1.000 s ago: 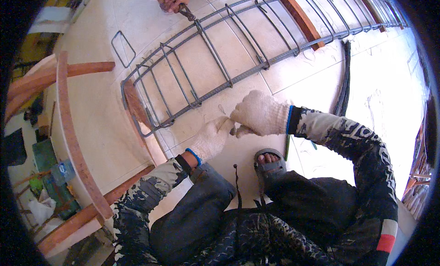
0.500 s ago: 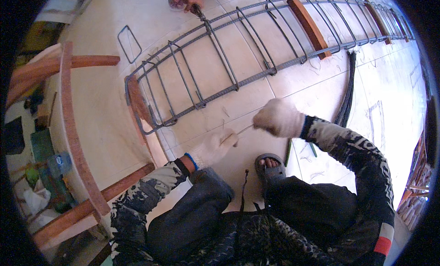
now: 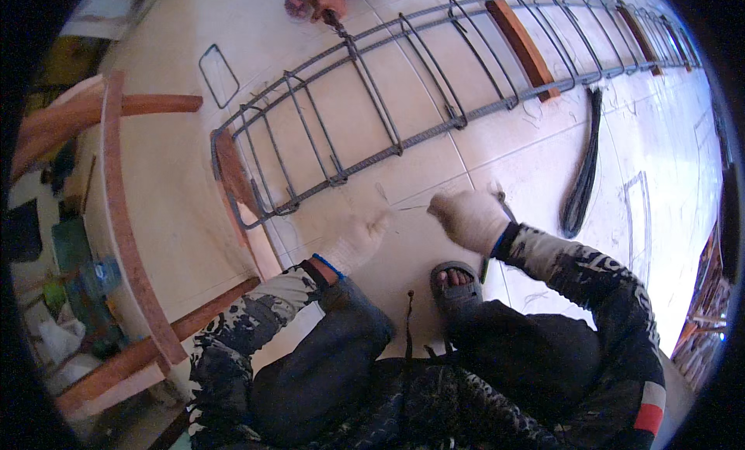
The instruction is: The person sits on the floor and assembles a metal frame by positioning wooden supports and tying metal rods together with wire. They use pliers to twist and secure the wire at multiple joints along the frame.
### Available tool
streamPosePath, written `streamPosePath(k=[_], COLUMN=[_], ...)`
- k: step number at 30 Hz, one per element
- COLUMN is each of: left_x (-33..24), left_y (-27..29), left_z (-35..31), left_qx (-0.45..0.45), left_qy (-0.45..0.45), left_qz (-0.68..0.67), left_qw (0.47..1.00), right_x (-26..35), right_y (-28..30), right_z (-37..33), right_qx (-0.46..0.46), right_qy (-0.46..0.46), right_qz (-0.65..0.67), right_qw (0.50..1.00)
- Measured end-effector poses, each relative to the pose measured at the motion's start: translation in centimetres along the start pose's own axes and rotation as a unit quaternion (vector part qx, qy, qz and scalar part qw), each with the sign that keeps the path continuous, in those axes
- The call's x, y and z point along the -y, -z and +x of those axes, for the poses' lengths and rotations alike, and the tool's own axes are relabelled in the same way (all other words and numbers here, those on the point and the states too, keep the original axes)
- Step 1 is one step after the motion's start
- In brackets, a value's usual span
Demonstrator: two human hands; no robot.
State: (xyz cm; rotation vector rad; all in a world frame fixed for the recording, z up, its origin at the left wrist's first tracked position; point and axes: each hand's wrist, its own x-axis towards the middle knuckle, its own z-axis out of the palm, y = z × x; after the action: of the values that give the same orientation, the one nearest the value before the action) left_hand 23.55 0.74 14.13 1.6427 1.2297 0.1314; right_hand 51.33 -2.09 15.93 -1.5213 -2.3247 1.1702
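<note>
Both my hands wear pale knitted gloves, over the floor between my knees and a rebar cage [image 3: 365, 164]. Pinched in my right hand [image 3: 469, 217] is a thin tie wire [image 3: 414, 209], which stretches left to the fingertips of my left hand [image 3: 351, 242]. That left hand is smeared by motion, its fingers curled around the wire's other end as far as I can tell. Beside and partly behind my right hand lies a pincer-like tool [image 3: 502, 200], mostly hidden, with a green handle [image 3: 486, 270] showing under the wrist.
Wooden blocks [image 3: 521, 50] support the cage. A dark wire bundle [image 3: 580, 182] lies right; a loose stirrup [image 3: 220, 76] lies far left. Across the cage, another person's hand [image 3: 317, 1] works a tool on a bar. A wooden frame [image 3: 124, 217] stands left. My sandaled foot [image 3: 456, 287] is close.
My hands have shifted slightly, the right one lower, uncovering part of the tool behind it. My left hand has drawn back a little left, and more wire shows between them.
</note>
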Motion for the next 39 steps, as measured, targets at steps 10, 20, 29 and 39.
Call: streamPosePath(k=[10,20,29,39], left_x=[-1.5,-5.1,-7.7,-3.4], left_y=[2.1,0.0,3.6,3.6], left_z=[1.2,2.1,8.6,17.2], left_qx=[-0.058,0.048,-0.117,0.115], left_qy=[-0.197,-0.019,-0.014,0.218], left_qz=[0.151,0.101,0.217,0.028], left_qw=[0.967,0.993,0.969,0.969], right_x=[1.9,2.8,-2.3,-3.3], right_y=[-1.7,-3.6,-6.4,-6.7], right_z=[-2.6,-0.4,-1.3,-1.6], right_qx=[0.133,-0.078,-0.169,-0.136], right_qy=[-0.077,-0.054,-0.072,-0.13], right_qz=[0.126,0.136,0.114,0.151], right_qw=[0.98,0.986,0.976,0.97])
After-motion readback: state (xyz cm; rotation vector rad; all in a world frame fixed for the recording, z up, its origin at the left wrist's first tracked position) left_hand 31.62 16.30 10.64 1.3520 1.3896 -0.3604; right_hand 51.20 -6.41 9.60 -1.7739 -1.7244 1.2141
